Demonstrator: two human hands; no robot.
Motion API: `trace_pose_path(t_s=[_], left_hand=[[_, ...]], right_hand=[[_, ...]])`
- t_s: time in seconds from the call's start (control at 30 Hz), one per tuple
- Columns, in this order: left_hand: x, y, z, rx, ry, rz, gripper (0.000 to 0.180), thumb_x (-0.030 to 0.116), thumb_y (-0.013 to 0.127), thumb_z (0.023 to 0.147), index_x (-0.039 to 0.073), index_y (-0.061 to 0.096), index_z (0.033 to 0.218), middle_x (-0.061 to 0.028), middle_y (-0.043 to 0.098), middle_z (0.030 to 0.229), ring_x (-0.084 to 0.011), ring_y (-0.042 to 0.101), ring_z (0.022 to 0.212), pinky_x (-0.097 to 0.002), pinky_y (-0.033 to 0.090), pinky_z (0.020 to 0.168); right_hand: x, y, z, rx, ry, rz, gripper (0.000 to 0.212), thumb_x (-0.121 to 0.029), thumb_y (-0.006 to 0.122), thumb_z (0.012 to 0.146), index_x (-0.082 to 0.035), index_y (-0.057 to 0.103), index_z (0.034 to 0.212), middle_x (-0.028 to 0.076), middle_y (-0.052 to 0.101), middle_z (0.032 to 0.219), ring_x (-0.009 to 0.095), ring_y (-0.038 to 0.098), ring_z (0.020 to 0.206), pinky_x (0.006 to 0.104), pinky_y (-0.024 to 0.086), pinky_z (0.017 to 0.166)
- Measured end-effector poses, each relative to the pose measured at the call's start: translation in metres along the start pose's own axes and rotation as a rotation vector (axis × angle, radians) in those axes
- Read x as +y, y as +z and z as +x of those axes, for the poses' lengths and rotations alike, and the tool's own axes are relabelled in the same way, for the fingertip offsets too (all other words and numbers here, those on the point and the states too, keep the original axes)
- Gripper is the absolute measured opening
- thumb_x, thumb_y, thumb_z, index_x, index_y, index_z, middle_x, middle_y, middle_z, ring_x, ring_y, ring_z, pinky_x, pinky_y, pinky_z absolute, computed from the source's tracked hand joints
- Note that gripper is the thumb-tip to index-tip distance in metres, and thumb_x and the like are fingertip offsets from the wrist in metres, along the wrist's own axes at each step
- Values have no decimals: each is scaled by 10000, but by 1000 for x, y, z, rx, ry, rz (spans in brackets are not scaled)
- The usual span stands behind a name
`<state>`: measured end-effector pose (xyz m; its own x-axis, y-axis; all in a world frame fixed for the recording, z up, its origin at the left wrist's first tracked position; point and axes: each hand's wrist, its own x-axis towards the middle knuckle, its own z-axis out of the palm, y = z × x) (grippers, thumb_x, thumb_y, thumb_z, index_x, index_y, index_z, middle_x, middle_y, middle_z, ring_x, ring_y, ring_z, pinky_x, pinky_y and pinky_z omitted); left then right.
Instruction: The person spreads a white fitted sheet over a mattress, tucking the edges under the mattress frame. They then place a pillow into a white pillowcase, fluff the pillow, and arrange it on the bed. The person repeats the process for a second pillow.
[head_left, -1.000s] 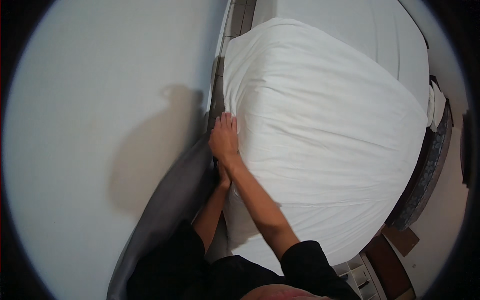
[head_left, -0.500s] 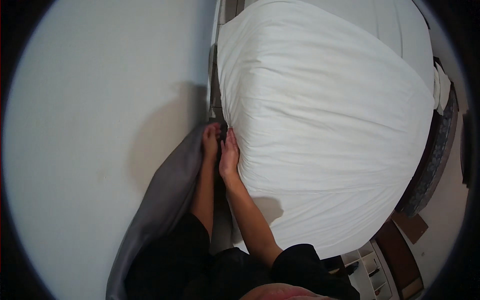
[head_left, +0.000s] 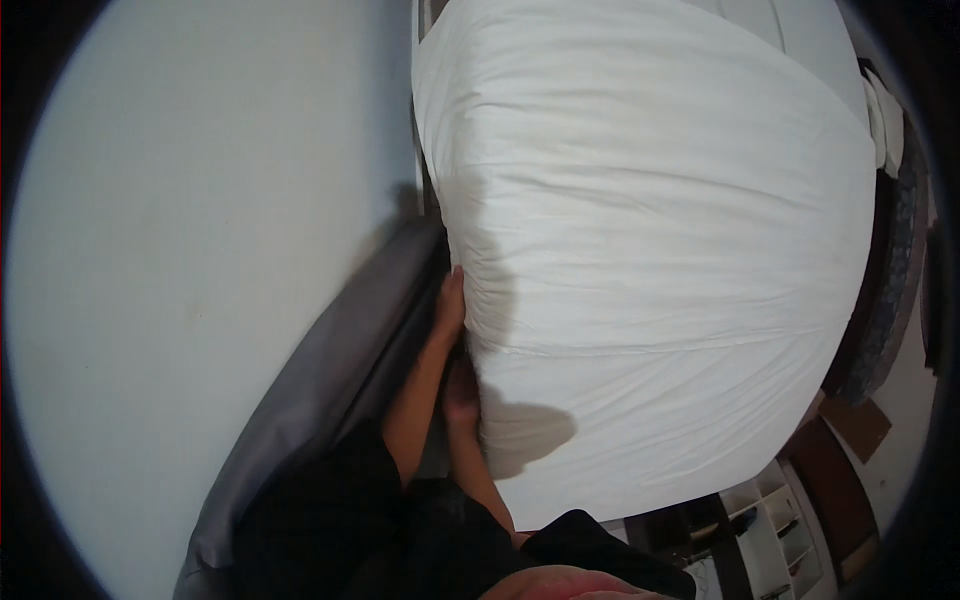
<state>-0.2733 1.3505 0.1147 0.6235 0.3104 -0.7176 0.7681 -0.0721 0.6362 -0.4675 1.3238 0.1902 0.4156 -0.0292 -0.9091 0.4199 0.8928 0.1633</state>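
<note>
A white fitted sheet (head_left: 640, 240) covers the mattress, gathered and wrinkled along its left side. My left hand (head_left: 451, 303) is at that side edge, its fingers closed against the gathered cloth. Closer to me, my right hand (head_left: 461, 395) is low against the mattress side, below the sheet's edge. Shadow covers its fingers, so their grip is hidden. Left of my arms hangs a grey curtain (head_left: 320, 360), close beside my left forearm.
A pale wall (head_left: 200, 250) runs along the left, with a narrow gap between it and the bed. White shelves (head_left: 775, 515) stand at the lower right. A brown flat piece (head_left: 857, 428) and a dark patterned padded piece (head_left: 892, 290) are beyond the bed's right side.
My right hand has drawn back toward me and down beside the mattress. My left hand has come to the sheet's edge from near the curtain. The view has shifted slightly.
</note>
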Motion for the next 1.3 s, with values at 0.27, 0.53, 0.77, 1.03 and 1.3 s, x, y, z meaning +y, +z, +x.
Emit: trace_pose_path(t_s=[0.27, 0.53, 0.77, 1.03, 1.3], left_hand=[[-23, -7, 20, -96, -24, 126, 618, 490, 403, 1097, -55, 636, 1272, -241, 681, 1244, -368, 629, 1196, -417, 454, 1039], [110, -19, 95, -50, 200, -276, 572, 412, 498, 1089, -63, 572, 1399, -168, 662, 1339, -259, 602, 1237, -378, 446, 1067], [166, 19, 205, 202, 139, -351, 753, 573, 460, 1068, -97, 556, 1398, -206, 659, 1342, -350, 599, 1234, -390, 437, 1069], [240, 18, 252, 198, 394, 99, 578, 492, 532, 1050, -37, 659, 1246, -308, 681, 1215, -457, 644, 1151, -480, 477, 1000], [210, 32, 351, 202, 334, 23, 682, 578, 588, 995, -35, 668, 1282, -275, 682, 1263, -449, 649, 1148, -498, 505, 976]], right_hand=[[12, -18, 52, -7, 200, -75, 544, -234, 393, 1082, -19, 370, 1581, 148, 411, 1627, 291, 398, 1489, 467, 285, 1258], [110, 136, 98, -294, 162, -390, 565, -245, 589, 1033, -30, 433, 1532, 84, 575, 1472, 269, 554, 1318, 463, 436, 1135], [143, 152, 177, -27, 74, 202, 502, -153, 553, 1004, -1, 453, 1472, 135, 503, 1508, 324, 472, 1405, 547, 410, 1172], [168, 165, 220, -27, -184, 183, 558, -102, 616, 875, 25, 470, 1398, 203, 528, 1408, 350, 516, 1338, 540, 451, 1151], [181, 166, 227, 132, -221, -20, 523, -120, 607, 923, 16, 477, 1411, 193, 495, 1458, 332, 497, 1345, 496, 458, 1141]])
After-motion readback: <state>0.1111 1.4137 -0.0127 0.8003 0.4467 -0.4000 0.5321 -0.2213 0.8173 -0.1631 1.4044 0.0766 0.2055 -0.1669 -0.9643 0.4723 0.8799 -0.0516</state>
